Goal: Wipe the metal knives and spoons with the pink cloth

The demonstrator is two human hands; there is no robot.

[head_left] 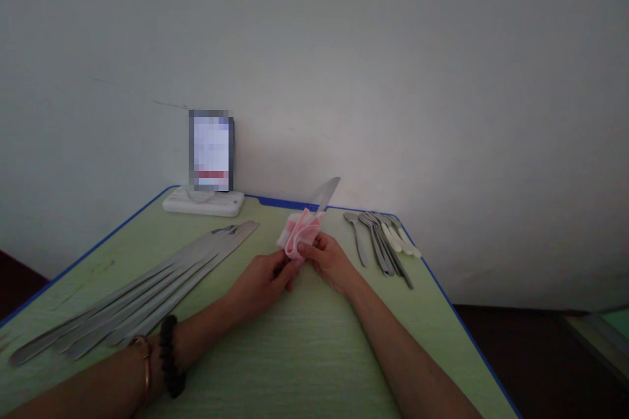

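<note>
Both of my hands meet at the middle of the green table [304, 353]. A table knife [328, 194] points up and away, its blade sticking out above a pink and white cloth [299, 233] wrapped round its lower part. My right hand [330, 260] is closed on the cloth and pinches it round the blade. My left hand [264, 280] is closed round the knife's handle, which is hidden under its fingers. My left wrist wears a dark bead bracelet and a metal bangle.
Several long knives [147, 294] lie side by side on the left of the table. A pile of spoons and white-handled cutlery [383, 242] lies at the right. A white stand with a blurred card [210, 163] stands at the back edge by the wall.
</note>
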